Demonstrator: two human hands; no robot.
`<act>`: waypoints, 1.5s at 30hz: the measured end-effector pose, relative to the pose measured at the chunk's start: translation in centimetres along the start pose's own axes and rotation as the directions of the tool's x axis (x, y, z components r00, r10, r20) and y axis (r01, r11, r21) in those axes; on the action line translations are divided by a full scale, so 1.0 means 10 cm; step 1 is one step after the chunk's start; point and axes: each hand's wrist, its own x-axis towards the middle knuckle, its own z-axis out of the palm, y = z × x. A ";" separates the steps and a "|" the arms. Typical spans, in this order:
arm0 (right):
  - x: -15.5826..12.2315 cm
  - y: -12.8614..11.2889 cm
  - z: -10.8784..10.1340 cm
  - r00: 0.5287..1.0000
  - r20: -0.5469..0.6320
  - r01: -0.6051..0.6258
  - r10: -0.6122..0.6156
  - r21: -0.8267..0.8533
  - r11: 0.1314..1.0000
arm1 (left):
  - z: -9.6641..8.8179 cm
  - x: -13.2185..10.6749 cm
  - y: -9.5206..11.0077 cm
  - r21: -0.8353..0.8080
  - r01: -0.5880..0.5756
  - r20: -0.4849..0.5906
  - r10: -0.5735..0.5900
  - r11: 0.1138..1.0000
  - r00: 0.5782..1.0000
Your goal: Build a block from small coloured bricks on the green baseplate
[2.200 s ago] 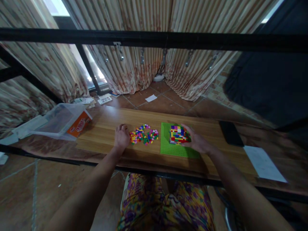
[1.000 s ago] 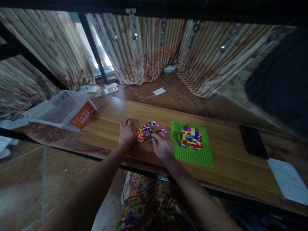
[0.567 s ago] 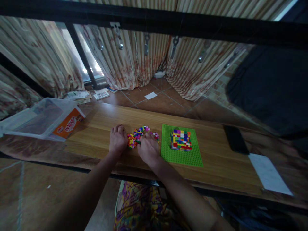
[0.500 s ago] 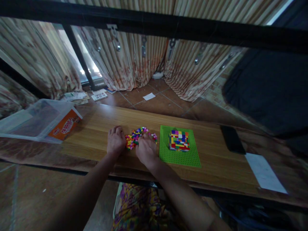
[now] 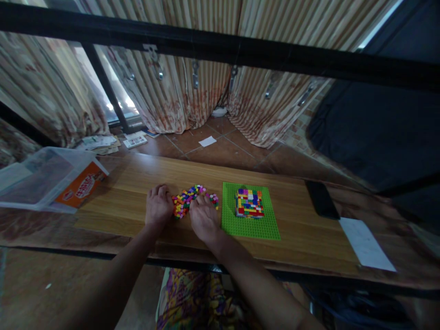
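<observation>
A pile of small bricks in many colours (image 5: 188, 198) lies on the wooden table (image 5: 130, 201). My left hand (image 5: 158, 206) rests flat on the wood at the pile's left edge, fingers stretched forward and holding nothing. My right hand (image 5: 204, 216) is at the pile's near right edge with its fingers curled down into the bricks; what they pinch is hidden. To the right of it lies a green baseplate (image 5: 252, 227) with a many-coloured brick block (image 5: 249, 202) standing on it. Neither hand touches the block.
A clear plastic box with an orange label (image 5: 44, 176) lies tipped at the table's left end. A black phone (image 5: 321, 199) and a white sheet (image 5: 366, 245) are at the right. A black bar (image 5: 220, 43) crosses overhead, curtains behind.
My right hand left the brick block on the baseplate and came over to the loose pile, where its fingers now dig in. My left hand stayed beside the pile.
</observation>
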 end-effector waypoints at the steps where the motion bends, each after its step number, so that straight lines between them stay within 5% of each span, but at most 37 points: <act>1: 0.00 0.01 0.00 1.000 0.002 0.006 -0.006 0.011 1.000 | 0.00 0.00 0.00 0.003 -0.001 0.003 0.001 1.000 1.000; 12: -0.04 0.18 -0.03 0.996 0.007 -0.086 0.086 0.184 0.979 | -0.02 -0.02 0.04 -0.008 0.048 0.032 -0.047 0.999 0.998; 23: -0.01 -0.04 -0.04 0.999 0.009 -0.032 0.032 -0.012 0.999 | -0.01 -0.02 0.03 0.009 0.029 -0.003 -0.029 1.000 1.000; 28: -0.10 0.05 -0.13 0.994 -0.067 -0.065 0.084 0.241 0.968 | 0.01 -0.02 0.00 0.015 0.002 -0.022 -0.001 1.000 1.000; 33: -0.38 0.35 -0.33 0.972 -0.079 -0.120 0.221 0.645 0.755 | 0.02 -0.02 -0.02 -0.017 -0.003 -0.020 0.002 1.000 1.000; 36: -0.55 0.65 -0.45 0.938 -0.161 -0.099 0.308 0.724 0.682 | 0.02 -0.02 -0.03 -0.013 -0.006 -0.026 0.006 1.000 1.000; 40: -0.64 1.07 -0.62 0.891 -0.233 -0.119 0.389 0.708 0.696 | 0.03 -0.01 -0.04 0.011 -0.009 -0.022 0.009 1.000 1.000; 45: -0.55 1.37 -0.79 0.889 -0.281 -0.169 0.360 0.529 0.831 | 0.02 0.00 -0.04 0.010 -0.021 -0.018 0.022 1.000 1.000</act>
